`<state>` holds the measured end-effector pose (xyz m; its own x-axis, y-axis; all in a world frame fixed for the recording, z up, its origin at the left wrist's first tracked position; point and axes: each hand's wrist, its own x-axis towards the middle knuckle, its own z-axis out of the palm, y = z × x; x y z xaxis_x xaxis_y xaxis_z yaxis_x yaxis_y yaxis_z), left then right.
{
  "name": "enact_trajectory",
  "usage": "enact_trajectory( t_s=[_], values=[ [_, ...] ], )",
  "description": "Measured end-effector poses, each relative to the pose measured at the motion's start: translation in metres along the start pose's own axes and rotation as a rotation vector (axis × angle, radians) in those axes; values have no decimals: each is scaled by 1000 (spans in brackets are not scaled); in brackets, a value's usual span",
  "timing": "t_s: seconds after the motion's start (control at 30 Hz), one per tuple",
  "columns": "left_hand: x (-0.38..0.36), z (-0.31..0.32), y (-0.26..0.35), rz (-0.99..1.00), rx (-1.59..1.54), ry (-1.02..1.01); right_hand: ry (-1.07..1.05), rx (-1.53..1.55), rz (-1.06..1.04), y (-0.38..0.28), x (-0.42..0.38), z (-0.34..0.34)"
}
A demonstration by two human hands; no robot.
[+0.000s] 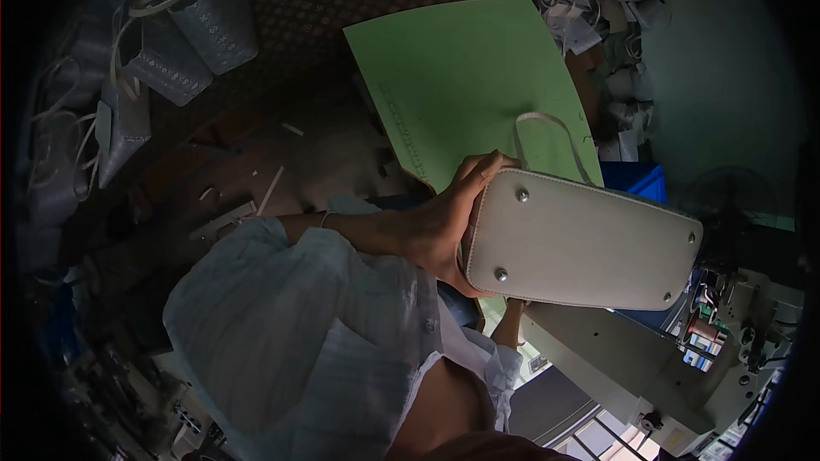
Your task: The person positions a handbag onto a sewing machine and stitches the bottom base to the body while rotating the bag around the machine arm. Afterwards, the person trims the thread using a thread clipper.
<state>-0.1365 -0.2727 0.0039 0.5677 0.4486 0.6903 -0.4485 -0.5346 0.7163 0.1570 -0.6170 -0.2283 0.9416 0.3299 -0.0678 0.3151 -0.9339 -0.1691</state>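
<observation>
A pale grey bag (585, 239) is held up with its flat base facing the camera. The base has stitched edges and a metal stud near each corner. My left hand (453, 226) grips the bag's left end, fingers spread round its edge. Below the bag, my right wrist (511, 324) shows, while the hand itself is hidden behind the bag. A thin light strap (555, 119) loops out above the bag, over a green sheet (470, 77).
Several grey bags with straps (209, 13) lie at the upper left. A sewing machine (632, 367) is at the lower right, beside a blue bin (645, 179). Piled pieces (576, 21) lie at the upper right. Scraps (272, 190) lie on the dark floor.
</observation>
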Motion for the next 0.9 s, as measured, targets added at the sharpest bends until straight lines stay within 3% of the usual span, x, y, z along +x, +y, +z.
enact_trajectory(
  t_s=[0.33, 0.43, 0.5, 0.53, 0.6, 0.67, 0.73, 0.8, 0.87, 0.9],
  values=[
    [24, -8, -4, 121, 17, 17, -34, -162, -173, -46, -20, -19],
    [24, -12, -5, 119, 74, -8, -33, -142, -143, -61, -19, -29],
    [24, -12, -4, 112, 91, -30, 30, 64, 1, -39, -2, -10],
    [25, -12, -4, 101, 80, -17, -19, -127, -102, -32, 0, -8],
    [28, -15, -2, 94, 66, -13, -8, -84, -38, -26, 4, -1],
    [32, -22, 0, 123, 244, -101, 9, -37, 27, -23, 4, 4],
    [33, -25, 3, 108, 289, -154, 99, -159, -175, -18, -1, 8],
    [38, -27, 3, 111, 313, -214, 105, -141, -164, -18, -3, 11],
    [46, -26, 2, -63, 519, -386, 169, -112, -213, -18, -6, 9],
    [53, -24, -2, -20, 494, -405, 200, -109, -172, -18, -7, 10]
  ],
)
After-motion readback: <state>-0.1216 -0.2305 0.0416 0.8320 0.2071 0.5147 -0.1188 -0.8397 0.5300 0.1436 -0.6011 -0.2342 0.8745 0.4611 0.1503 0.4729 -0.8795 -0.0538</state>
